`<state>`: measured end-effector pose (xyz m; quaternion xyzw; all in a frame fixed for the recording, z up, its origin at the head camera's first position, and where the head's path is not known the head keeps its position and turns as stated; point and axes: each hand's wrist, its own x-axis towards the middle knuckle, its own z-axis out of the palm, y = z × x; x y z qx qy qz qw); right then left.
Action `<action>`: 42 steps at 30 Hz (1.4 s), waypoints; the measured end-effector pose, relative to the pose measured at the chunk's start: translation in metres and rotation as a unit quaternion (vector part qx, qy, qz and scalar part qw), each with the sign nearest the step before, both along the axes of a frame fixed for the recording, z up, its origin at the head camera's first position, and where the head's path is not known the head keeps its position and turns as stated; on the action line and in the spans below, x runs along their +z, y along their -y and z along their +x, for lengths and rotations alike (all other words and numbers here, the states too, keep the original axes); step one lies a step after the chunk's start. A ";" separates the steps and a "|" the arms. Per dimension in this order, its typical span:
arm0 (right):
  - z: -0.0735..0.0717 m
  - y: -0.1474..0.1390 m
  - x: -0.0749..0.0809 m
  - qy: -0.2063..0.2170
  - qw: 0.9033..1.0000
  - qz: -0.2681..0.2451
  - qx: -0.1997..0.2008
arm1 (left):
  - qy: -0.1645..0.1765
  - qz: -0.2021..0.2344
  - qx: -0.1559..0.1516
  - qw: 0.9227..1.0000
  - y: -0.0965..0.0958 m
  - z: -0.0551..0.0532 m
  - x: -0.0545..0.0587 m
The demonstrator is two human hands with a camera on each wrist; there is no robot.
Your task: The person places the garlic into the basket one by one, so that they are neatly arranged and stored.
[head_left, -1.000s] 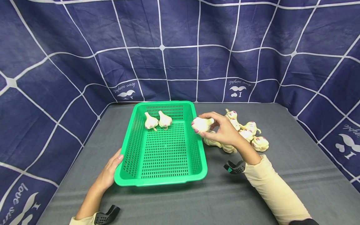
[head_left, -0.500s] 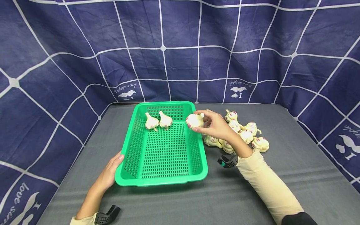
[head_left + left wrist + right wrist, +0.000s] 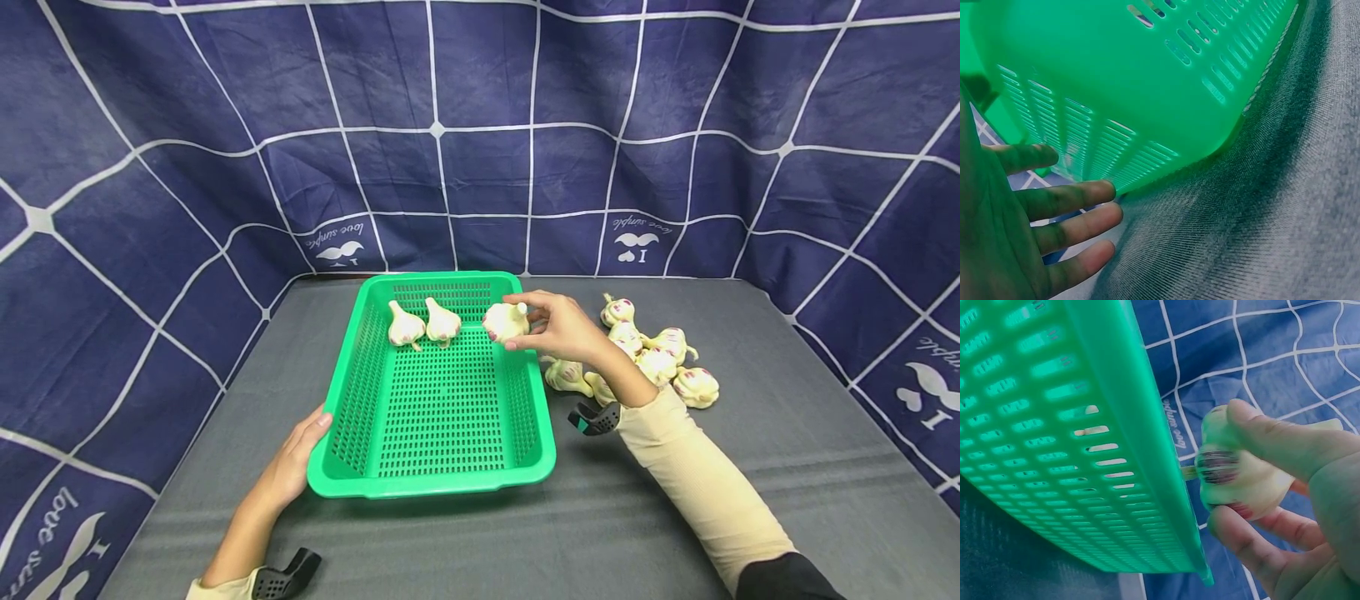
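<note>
My right hand [image 3: 558, 327] pinches a garlic bulb [image 3: 504, 322] between thumb and fingers, over the right side of a green plastic basket [image 3: 431, 481]. The right wrist view shows the bulb [image 3: 1229, 469] with purple streaks, above the level of the rim. Two more garlic bulbs lie inside the basket near its back left, one of them a whitish garlic bulb [image 3: 406, 326] with its stem up. My left hand [image 3: 291, 460] is at the basket's left rim, thumb resting on it. In the left wrist view its fingers [image 3: 1072, 200] are extended and spread beside the slotted wall.
Right of the basket, several garlic bulbs [image 3: 657, 365] lie in a loose pile, partly behind my right forearm. A grey cloth [image 3: 480, 550] covers the table. Blue curtains [image 3: 480, 167] with white grid lines stand at the back and sides.
My right hand has carried the garlic bulb leftward from beside the basket's right rim to over its inside. The left hand stays at the left rim.
</note>
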<state>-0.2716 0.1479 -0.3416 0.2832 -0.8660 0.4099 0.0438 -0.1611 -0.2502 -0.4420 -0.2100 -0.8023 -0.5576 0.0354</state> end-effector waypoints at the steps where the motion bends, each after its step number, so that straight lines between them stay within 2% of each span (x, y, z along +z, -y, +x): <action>1: -0.001 0.001 0.000 0.004 1.000 0.000 0.005 | 0.000 0.001 -0.002 1.000 0.000 0.000 0.000; 8: -0.007 0.006 0.002 0.012 1.000 0.013 0.015 | 0.003 0.001 -0.003 1.000 0.000 0.000 0.000; 18: -0.017 0.014 0.012 0.034 0.999 -0.006 0.035 | -0.002 0.003 -0.001 1.000 0.001 0.000 0.001; 23: -0.027 0.022 0.021 0.016 0.999 0.031 0.033 | 0.003 0.001 0.002 1.000 0.002 0.001 0.001; 28: -0.038 0.030 0.025 0.032 0.998 0.051 0.012 | 0.005 0.001 0.002 1.000 0.002 0.001 0.001; 35: -0.051 0.037 0.022 0.027 0.994 0.108 -0.016 | 0.019 -0.004 0.014 1.000 0.001 0.001 0.001; 42: -0.062 0.046 0.021 0.040 0.986 0.162 -0.007 | 0.024 -0.015 0.019 0.999 0.001 0.001 0.002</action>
